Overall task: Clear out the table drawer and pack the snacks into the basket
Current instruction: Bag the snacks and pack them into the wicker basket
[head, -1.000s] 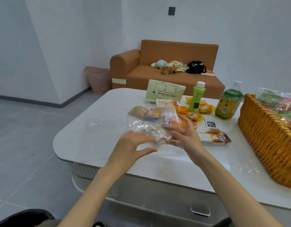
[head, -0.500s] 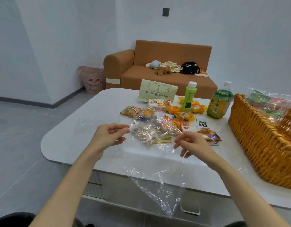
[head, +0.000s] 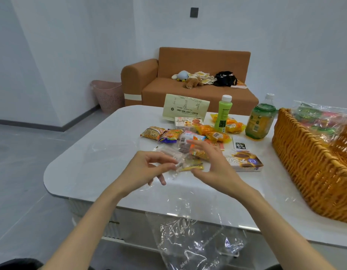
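A clear plastic bag (head: pixel 198 240) droops over the near edge of the table (head: pixel 90 162), above it your left hand (head: pixel 147 168) pinches a small snack packet (head: pixel 188 165), your right hand (head: pixel 213 166) hovers wide-fingered just beside, loose snacks (head: pixel 213 133) lie beyond, and the basket (head: pixel 315 172) sits at the right edge.

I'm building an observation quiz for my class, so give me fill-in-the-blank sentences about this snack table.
1. The woven wicker basket stands on the white table at the person's ____ side.
2. The slim bright-green plastic bottle has a ____ cap.
3. The small clear snack packet is pinched by the person's ____ hand.

Missing words: right, white, left.
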The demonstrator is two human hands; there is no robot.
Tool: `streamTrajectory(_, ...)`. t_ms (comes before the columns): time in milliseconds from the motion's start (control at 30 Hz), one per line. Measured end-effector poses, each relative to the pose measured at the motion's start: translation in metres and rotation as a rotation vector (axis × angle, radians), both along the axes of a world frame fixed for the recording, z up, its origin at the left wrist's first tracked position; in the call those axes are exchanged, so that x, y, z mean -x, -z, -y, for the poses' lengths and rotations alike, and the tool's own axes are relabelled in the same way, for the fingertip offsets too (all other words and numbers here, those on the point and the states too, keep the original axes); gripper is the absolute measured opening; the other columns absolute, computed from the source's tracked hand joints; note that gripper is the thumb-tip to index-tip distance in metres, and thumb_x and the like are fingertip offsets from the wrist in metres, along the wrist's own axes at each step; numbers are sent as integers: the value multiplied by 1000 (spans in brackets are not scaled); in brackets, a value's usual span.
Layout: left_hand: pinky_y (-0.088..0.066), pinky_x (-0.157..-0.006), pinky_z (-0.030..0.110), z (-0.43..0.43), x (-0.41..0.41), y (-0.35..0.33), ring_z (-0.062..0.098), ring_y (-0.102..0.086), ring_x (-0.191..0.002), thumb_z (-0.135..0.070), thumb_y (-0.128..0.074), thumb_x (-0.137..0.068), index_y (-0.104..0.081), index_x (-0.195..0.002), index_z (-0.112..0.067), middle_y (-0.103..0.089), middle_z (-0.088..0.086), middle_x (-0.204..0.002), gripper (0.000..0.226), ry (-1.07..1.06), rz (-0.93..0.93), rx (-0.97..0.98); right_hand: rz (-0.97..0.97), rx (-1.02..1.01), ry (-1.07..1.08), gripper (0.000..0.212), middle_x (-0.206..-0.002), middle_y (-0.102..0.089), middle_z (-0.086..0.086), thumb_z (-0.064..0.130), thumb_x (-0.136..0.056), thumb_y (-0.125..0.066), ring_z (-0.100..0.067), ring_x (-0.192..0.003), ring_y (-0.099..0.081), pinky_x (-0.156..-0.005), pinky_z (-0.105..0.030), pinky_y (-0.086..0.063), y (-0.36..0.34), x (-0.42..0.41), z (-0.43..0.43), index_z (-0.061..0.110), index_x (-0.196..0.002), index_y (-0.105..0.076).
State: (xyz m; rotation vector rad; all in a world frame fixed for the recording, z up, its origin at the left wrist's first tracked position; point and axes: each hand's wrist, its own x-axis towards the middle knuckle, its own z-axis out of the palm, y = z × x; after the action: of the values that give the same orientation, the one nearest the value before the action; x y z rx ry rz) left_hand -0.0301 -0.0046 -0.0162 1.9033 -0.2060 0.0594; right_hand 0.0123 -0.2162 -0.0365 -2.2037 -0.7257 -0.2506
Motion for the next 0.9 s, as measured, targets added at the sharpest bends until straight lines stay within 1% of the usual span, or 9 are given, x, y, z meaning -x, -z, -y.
streamTrajectory(100,-45,-56,12,-3,-3,2,11,-56,-47,-17,-76,-80,-76,-91,-20,-75,-9,-85,12,-89,73,37,1,-33,1,17,-88,-64,15,23,-80,-76,-2,-88,-57,-80,-25,-47,-2,-3,-1,27,-92,-64)
streamTrajectory(167,-47,-67,14,-8,-9,4,4,-63,-63,-24,-75,-81,-75,-94,-28,-74,-15,-87,15,-224,171,31,-40,-75,34,12,-76,-66,14,23,-80,-77,-1,-75,-61,-71,-23,-51,-2,-4,-1,25,-79,-65)
streamTrajectory(267,-44,-86,19,-15,-18,4,-4,-56,-100,-36,-65,-88,-64,-112,-36,-64,-24,-108,25,-468,259,37,104,-187,220,9,-81,-68,14,25,-81,-75,-8,-77,-59,-65,-25,-45,-5,-8,5,27,-80,-67)
streamTrajectory(333,-41,-96,28,-18,-20,2,5,-51,-114,-43,-56,-92,-54,-127,-33,-58,-12,-123,37,-509,133,187,171,-402,297,6,-85,-70,10,26,-82,-75,-14,-83,-62,-68,-27,-47,-13,-8,9,26,-82,-69)
streamTrajectory(500,-21,-112,43,-17,-17,3,21,-27,-141,-57,-36,-95,-34,-146,-29,-32,-1,-153,58,-429,-320,408,74,-979,362,7,-86,-69,8,18,-86,-71,1,-82,-63,-70,-11,-46,-31,-2,12,22,-83,-65)
streamTrajectory(633,-40,-98,63,-25,-20,10,46,-24,-139,-68,-53,-81,-20,-150,-34,-20,22,-154,83,-229,-691,863,-115,-1004,334,7,-97,-70,12,23,-88,-67,4,-91,-64,-74,-14,-46,-26,-6,16,27,-86,-62)
streamTrajectory(733,-46,-90,63,-27,-20,11,58,-37,-126,-48,-56,-89,-27,-146,-23,-27,39,-143,69,-103,-832,1186,-262,-945,155,5,-106,-69,13,22,-91,-61,-3,-107,-62,-90,-22,-45,-21,-9,19,25,-94,-63)
streamTrajectory(800,-49,-81,63,-26,-21,15,55,-50,-115,-28,-49,-93,-40,-132,-7,-45,41,-129,45,-113,-788,1227,-373,-922,55,8,-109,-67,10,21,-92,-58,-9,-111,-60,-99,-29,-43,-19,-11,23,24,-96,-64)
streamTrajectory(900,-53,-75,55,-32,-26,18,45,-59,-108,-4,-41,-94,-51,-120,1,-57,22,-130,28,-209,-641,1127,-424,-792,101,14,-116,-60,10,11,-90,-59,-11,-119,-52,-110,-43,-36,-14,-15,32,22,-84,-66)
